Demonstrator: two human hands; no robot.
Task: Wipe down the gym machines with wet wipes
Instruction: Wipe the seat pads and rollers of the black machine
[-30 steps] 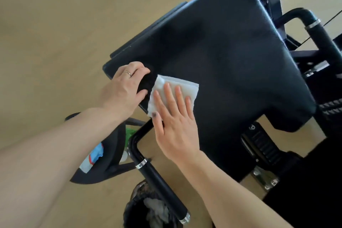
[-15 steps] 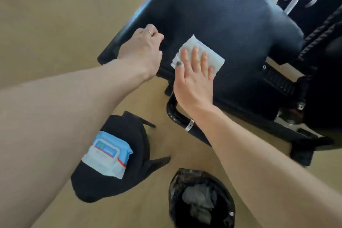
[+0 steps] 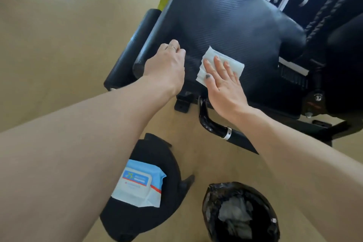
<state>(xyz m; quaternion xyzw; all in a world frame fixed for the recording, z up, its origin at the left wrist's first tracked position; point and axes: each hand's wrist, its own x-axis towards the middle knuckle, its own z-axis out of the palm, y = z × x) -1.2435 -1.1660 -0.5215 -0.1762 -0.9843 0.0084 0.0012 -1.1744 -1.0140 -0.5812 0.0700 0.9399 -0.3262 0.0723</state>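
Head view: right hand (image 3: 222, 82) flat, fingers straight and slightly spread, pressing the white wet wipe (image 3: 221, 65) onto the near corner of the black seat pad (image 3: 225, 17). Left hand (image 3: 167, 65) at 9 o'clock of the wipe, just beside it, fingers curled over the pad's edge; whether gripping or only resting cannot be told. Unwiped pad stretching from the wipe toward 1 o'clock, along its long axis, so right hand nearer for the next stroke. Wipes pack (image 3: 138, 183) at 7 o'clock, lined bin (image 3: 239, 214) at 6 o'clock
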